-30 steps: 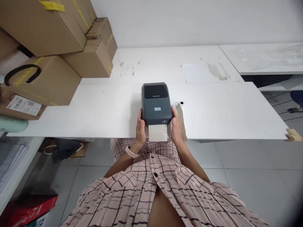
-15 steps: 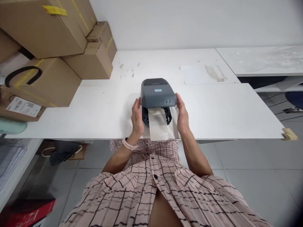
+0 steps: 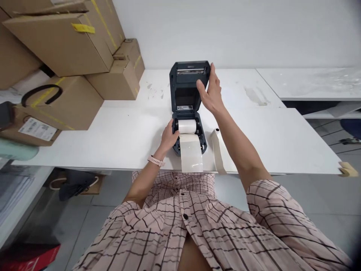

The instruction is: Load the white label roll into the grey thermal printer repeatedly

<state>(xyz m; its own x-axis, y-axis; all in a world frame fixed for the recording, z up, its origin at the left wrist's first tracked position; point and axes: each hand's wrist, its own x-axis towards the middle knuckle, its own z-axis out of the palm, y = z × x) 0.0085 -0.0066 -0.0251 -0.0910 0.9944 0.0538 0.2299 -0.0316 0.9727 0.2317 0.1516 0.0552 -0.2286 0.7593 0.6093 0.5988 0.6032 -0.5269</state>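
Apparently for steadiness, grips the label printer (image 3: 202,137) near the front edge of the bench (image 3: 126,145) with the fingers of the left hand (image 3: 168,137), and spreads the fingers of the right hand (image 3: 212,96) open at the raised lid (image 3: 185,81), perhaps bracing it clear of the paper roll (image 3: 187,126).

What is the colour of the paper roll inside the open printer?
The paper roll is white; the head view shows it best.

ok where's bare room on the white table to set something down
Largest: the tabletop right of the right forearm, out to the tan piece at its corner. Another patch lies between the cardboard boxes and the left hand. Crowded: around the open printer and the paper strip beside it.
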